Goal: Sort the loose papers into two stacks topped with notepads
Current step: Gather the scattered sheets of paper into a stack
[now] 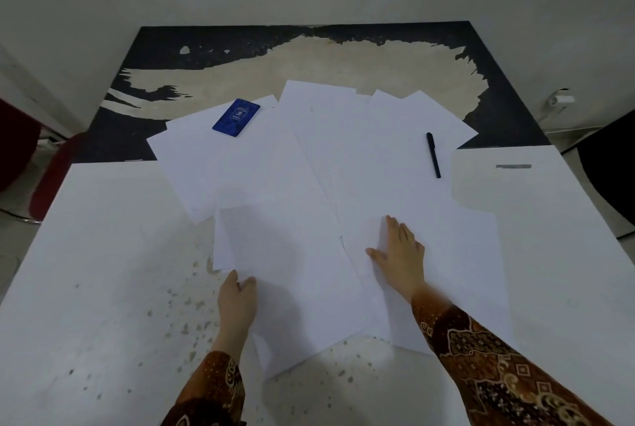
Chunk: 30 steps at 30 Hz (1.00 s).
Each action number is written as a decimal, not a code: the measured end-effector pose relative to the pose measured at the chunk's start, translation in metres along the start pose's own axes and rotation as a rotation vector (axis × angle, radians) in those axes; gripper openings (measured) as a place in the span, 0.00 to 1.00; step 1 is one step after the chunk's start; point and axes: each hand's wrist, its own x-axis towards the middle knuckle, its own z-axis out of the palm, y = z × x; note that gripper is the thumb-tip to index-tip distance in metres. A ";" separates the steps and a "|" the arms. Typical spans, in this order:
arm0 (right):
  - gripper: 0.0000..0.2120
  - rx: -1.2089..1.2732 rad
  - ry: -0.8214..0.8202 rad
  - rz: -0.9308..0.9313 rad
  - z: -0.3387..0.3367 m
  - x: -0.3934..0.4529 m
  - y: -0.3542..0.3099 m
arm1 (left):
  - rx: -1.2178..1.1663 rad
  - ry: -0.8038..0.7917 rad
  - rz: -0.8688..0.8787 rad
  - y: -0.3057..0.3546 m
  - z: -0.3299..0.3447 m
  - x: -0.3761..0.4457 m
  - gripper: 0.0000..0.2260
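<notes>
Papers (pixel 309 157) white, fanned overlapping, left hand (pixel 237 302) grip pinching one sheet (pixel 285 274), right hand (pixel 400 253) flat, fingers spread

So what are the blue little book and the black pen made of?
The blue notepad looks like paper with a glossy card cover: it shines a bit, and small binding loops show along its top edge. The black pen looks like matte plastic, though it is too small to be sure.
</notes>
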 end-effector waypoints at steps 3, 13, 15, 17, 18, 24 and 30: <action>0.45 0.017 -0.033 0.007 -0.001 -0.003 0.001 | -0.012 0.012 0.004 -0.002 0.000 -0.002 0.09; 0.42 0.001 0.024 0.036 0.003 -0.008 0.004 | -0.028 0.011 0.042 -0.011 0.000 0.003 0.11; 0.31 0.012 0.104 0.000 0.000 -0.006 0.006 | -0.027 -0.005 0.042 -0.012 -0.001 0.003 0.11; 0.27 0.095 0.116 -0.038 -0.006 -0.005 0.008 | -0.020 -0.030 0.033 -0.010 0.000 0.003 0.13; 0.29 0.144 0.099 -0.056 -0.009 -0.006 0.008 | -0.019 -0.048 0.027 -0.009 0.000 0.002 0.16; 0.35 0.079 0.041 -0.267 -0.017 -0.010 0.017 | -0.056 -0.116 0.001 0.002 0.006 0.003 0.23; 0.19 0.132 0.185 -0.317 -0.027 -0.010 0.006 | -0.095 -0.164 -0.012 0.026 0.015 -0.002 0.24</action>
